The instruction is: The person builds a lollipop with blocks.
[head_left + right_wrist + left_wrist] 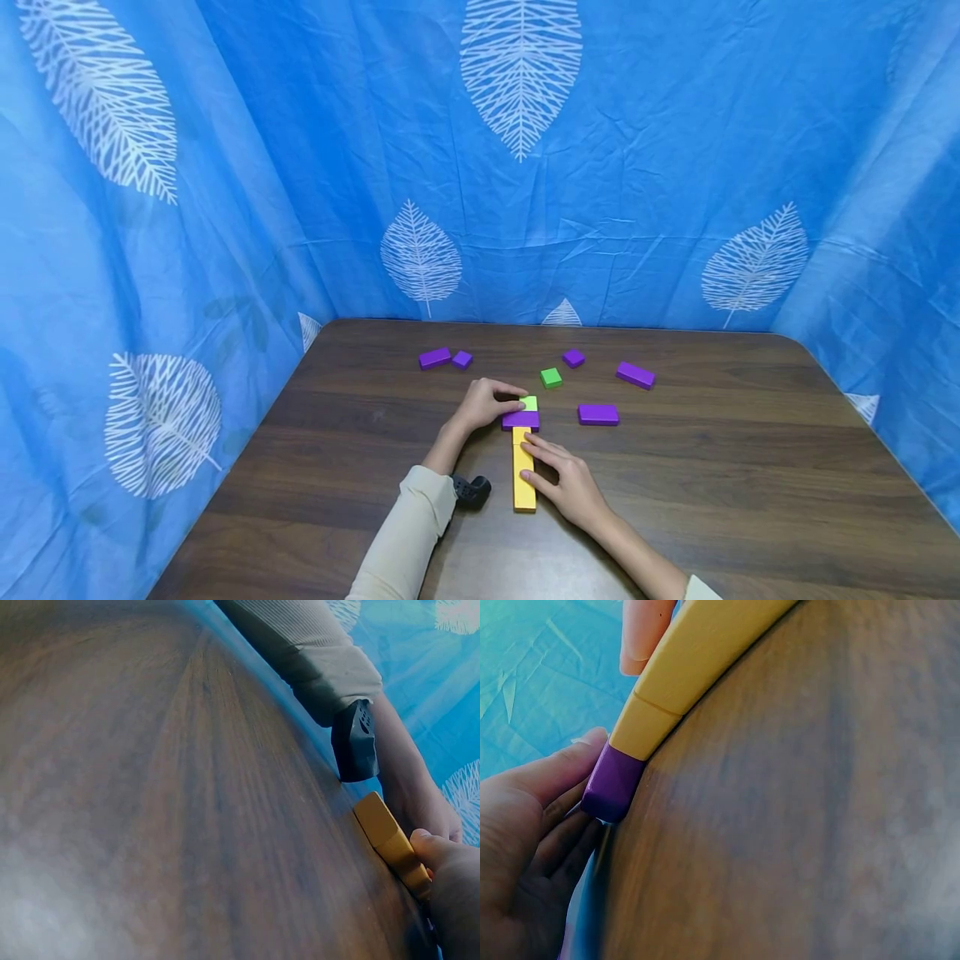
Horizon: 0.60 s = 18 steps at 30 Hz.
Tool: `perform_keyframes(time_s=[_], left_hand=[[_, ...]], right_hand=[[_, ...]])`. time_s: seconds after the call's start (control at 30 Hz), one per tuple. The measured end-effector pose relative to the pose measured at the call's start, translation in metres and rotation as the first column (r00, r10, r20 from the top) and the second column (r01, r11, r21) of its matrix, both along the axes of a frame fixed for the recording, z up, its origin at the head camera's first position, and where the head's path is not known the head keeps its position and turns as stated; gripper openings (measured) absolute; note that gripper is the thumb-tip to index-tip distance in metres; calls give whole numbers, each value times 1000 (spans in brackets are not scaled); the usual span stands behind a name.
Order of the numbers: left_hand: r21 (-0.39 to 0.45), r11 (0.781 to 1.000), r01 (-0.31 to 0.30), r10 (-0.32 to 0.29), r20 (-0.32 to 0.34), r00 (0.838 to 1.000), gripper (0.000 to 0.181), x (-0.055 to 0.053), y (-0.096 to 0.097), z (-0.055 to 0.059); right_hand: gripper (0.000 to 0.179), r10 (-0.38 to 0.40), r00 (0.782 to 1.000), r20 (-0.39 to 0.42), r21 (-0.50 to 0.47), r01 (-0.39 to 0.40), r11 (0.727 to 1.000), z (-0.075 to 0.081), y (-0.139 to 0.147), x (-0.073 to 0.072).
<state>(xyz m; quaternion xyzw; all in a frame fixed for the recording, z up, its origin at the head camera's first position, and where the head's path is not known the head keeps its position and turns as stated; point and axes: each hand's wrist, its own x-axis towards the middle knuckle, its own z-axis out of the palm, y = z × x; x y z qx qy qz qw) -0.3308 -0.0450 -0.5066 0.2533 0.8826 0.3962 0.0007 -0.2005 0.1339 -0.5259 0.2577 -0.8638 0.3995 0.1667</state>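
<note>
On the table, a long yellow block (523, 492) and a shorter yellow block (521, 434) lie end to end. A purple block (519, 422) lies crosswise at their far end, with a light green block (529, 403) just behind it. My left hand (482, 405) pinches the light green block between thumb and index finger; its other fingers are partly hidden behind the purple block (615, 784) in the left wrist view. My right hand (572, 486) rests its fairly straight fingertips and thumb on the yellow blocks (388, 838), from the right side.
Beyond the hands lie a green block (551, 378), two small purple blocks (573, 358) (462, 360), and longer purple blocks (597, 415) (635, 375) (435, 358). A black device (471, 492) sits on the left wrist. A blue curtain (637, 183) hangs around the wooden table (712, 467).
</note>
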Motion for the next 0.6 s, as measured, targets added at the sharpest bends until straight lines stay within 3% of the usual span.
perform_keyframes(time_s=[0.6], left_hand=[[31,1000,5,-5,0,1000,26,1,-3,0]], right_hand=[[42,1,1000,4,-7,-1,1000,-1,0,1]])
